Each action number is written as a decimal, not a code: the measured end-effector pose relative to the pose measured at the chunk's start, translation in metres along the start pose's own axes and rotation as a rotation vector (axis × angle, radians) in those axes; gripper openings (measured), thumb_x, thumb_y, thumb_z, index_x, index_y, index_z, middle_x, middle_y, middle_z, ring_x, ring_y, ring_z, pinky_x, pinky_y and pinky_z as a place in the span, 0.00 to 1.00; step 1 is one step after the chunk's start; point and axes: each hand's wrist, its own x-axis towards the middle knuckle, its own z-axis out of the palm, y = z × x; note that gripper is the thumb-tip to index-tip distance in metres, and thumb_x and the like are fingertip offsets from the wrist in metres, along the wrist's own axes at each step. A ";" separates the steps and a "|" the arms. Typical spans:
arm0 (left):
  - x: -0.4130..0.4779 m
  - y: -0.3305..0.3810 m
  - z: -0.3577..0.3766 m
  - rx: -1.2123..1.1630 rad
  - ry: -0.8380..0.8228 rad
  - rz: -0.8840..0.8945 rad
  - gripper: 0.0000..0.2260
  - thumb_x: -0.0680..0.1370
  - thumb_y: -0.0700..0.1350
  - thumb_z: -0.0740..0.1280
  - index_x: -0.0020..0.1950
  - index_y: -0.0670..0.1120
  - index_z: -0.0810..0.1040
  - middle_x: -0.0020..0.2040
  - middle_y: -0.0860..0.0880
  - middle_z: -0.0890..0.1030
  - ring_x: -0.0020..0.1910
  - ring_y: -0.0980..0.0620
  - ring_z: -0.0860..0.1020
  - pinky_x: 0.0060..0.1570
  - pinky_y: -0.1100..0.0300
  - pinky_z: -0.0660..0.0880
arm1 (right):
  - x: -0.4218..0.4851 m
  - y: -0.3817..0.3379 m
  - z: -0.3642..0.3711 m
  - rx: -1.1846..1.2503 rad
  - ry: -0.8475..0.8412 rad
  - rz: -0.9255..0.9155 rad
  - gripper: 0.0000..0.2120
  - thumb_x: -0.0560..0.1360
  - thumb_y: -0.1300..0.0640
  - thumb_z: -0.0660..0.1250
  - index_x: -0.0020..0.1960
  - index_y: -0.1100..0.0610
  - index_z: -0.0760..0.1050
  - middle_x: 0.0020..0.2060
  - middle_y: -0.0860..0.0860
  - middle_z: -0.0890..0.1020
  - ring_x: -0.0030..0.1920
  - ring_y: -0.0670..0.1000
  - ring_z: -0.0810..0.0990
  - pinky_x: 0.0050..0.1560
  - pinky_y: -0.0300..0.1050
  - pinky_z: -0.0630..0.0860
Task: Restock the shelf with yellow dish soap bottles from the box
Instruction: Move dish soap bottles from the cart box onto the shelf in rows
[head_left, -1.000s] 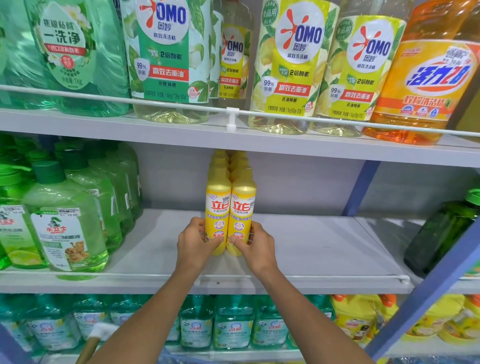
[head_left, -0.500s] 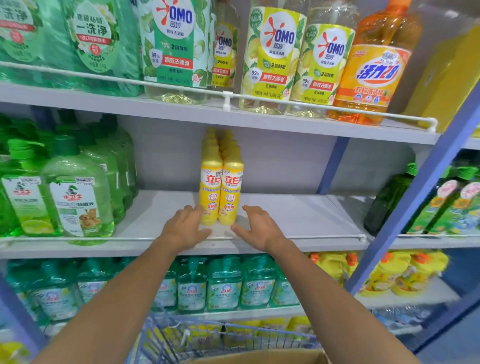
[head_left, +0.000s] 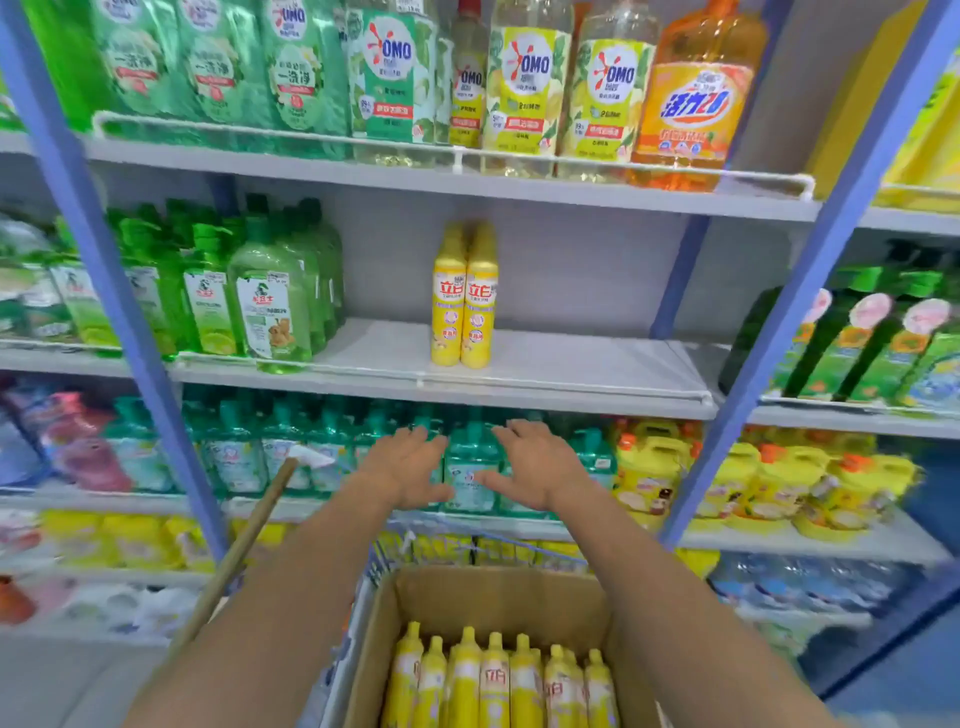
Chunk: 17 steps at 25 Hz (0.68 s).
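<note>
Two rows of yellow dish soap bottles (head_left: 464, 301) stand upright in the middle of the grey middle shelf (head_left: 571, 374), running back from the front. Below, an open cardboard box (head_left: 498, 592) holds several more yellow bottles (head_left: 498, 680) standing upright. My left hand (head_left: 408, 467) and my right hand (head_left: 535, 465) hover side by side in the air, below the shelf's edge and above the box. Their fingers are spread and relaxed, and they hold nothing.
Green pump bottles (head_left: 270, 306) crowd the shelf's left end. Dark green bottles (head_left: 857, 338) fill the bay to the right, past a blue upright (head_left: 810, 270). Large OMO bottles (head_left: 524, 88) line the shelf above and teal bottles (head_left: 249, 457) the one below. A wooden handle (head_left: 239, 551) leans at left.
Both hands have let go of the front two yellow bottles and drawn back and down from the shelf. My view has pulled back, so the box of bottles now shows.
</note>
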 end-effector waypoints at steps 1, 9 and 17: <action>-0.009 0.015 0.014 -0.004 -0.028 0.013 0.35 0.76 0.65 0.63 0.77 0.48 0.61 0.69 0.42 0.70 0.67 0.40 0.70 0.65 0.46 0.70 | -0.017 0.009 0.012 0.012 -0.028 0.030 0.39 0.77 0.32 0.59 0.79 0.55 0.60 0.76 0.57 0.65 0.75 0.60 0.64 0.71 0.57 0.68; -0.032 0.068 0.130 -0.012 -0.224 0.069 0.34 0.76 0.66 0.63 0.76 0.49 0.63 0.72 0.44 0.69 0.71 0.41 0.69 0.68 0.42 0.69 | -0.090 0.054 0.121 0.090 -0.259 0.189 0.36 0.78 0.34 0.61 0.78 0.54 0.60 0.76 0.57 0.65 0.76 0.61 0.63 0.70 0.61 0.69; -0.006 0.037 0.252 -0.137 -0.504 0.012 0.32 0.75 0.66 0.62 0.73 0.49 0.65 0.72 0.44 0.69 0.70 0.41 0.69 0.63 0.44 0.73 | -0.084 0.052 0.231 0.164 -0.492 0.252 0.37 0.79 0.34 0.59 0.77 0.59 0.62 0.74 0.58 0.67 0.74 0.62 0.63 0.67 0.59 0.72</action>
